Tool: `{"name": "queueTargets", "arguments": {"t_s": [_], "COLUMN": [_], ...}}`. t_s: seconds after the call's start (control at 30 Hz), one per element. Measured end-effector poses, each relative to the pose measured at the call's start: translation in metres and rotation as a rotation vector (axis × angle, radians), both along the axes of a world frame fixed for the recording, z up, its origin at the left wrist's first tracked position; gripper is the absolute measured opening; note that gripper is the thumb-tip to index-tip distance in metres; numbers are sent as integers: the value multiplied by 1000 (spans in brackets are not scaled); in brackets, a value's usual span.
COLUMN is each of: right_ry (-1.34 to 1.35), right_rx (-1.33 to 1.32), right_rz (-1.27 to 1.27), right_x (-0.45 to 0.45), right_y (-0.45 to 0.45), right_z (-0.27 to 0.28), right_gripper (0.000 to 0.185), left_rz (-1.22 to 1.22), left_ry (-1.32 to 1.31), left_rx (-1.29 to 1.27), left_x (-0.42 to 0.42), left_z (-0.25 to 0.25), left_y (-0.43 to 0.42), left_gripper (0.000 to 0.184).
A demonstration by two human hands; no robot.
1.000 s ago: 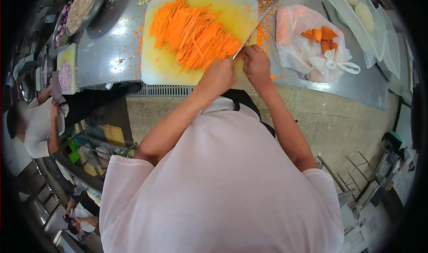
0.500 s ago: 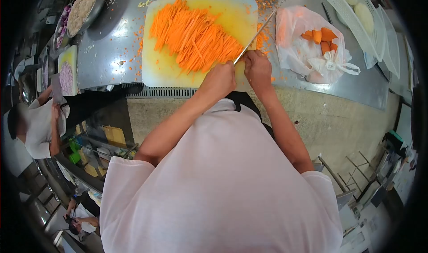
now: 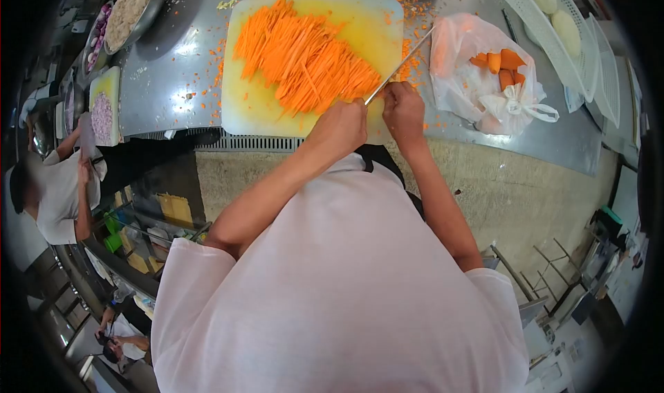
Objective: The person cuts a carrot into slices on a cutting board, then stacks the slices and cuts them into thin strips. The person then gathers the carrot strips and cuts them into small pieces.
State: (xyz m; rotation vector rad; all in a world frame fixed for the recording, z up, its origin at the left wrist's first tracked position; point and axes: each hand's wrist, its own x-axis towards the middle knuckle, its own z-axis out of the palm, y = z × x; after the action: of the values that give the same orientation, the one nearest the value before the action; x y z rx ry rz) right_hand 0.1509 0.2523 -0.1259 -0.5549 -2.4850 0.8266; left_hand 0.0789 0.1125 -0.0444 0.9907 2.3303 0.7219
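Our L hand [image 3: 340, 126] clamps knife [image 3: 400, 66]; R hand [image 3: 404, 111], just right, prob. steadies work; can't tell if it's gripping.

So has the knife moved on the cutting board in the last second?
Yes, slightly. Against the far right corner of the cutting board, the tip of the knife has shifted to the right and down the picture.
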Motion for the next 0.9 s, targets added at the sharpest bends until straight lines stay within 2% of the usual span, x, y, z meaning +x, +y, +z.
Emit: {"name": "queueTargets", "arguments": {"t_s": [0.07, 0.2, 0.37, 0.43, 0.5, 0.57, 0.6, 0.67, 0.7, 0.77, 0.83, 0.9], "right_ry": [14, 10, -16, -79, -112, -68, -56, -94, -87, -142, -125, -111], "right_rx": [-13, -17, 1, 5, 11, -132, -130, -212, -208, -369, -303, -240], "right_rz": [-20, -14, -20, -15, -18, -111, -111, -153, -157, -178, -175, -171], "right_x": [-1, -4, -2, 3, -2, -1, -3, -6, -11, -22, -32, -41], "right_y": [-1, 1, -1, -2, -1, -7, -11, -19, -23, -35, -45, -56], "right_z": [0, 2, 5, 5, 7, 9, 10, 12, 14, 18, 13, 12], "right_gripper": [4, 5, 3, 4, 6, 23, 23, 50, 50, 71, 78, 85], "left_rz": [-17, -69, -57, -65, -45, 7, 44, 108, 131, 148, 208, 206], "left_ry": [34, 54, 9, 28, -143, -139, -147, -126, -47, 34, 125, 154], "left_rx": [44, 77, 99, 126, -30, 66, 157, 85, 138, 200, 35, 47], "left_x": [-2, -9, -14, -21, -37, -46, -54, -77, -88, -106, -116, -122], "left_z": [-15, 0, -25, -11, 7, 10, 12, 38, 45, 63, 86, 74], "left_y": [0, -2, 3, -1, -6, -32, -47, -74, -88, -106, -119, -123], "left_gripper": [19, 20, 23, 24, 27, 28, 29, 28, 27, 27, 26, 26]}}
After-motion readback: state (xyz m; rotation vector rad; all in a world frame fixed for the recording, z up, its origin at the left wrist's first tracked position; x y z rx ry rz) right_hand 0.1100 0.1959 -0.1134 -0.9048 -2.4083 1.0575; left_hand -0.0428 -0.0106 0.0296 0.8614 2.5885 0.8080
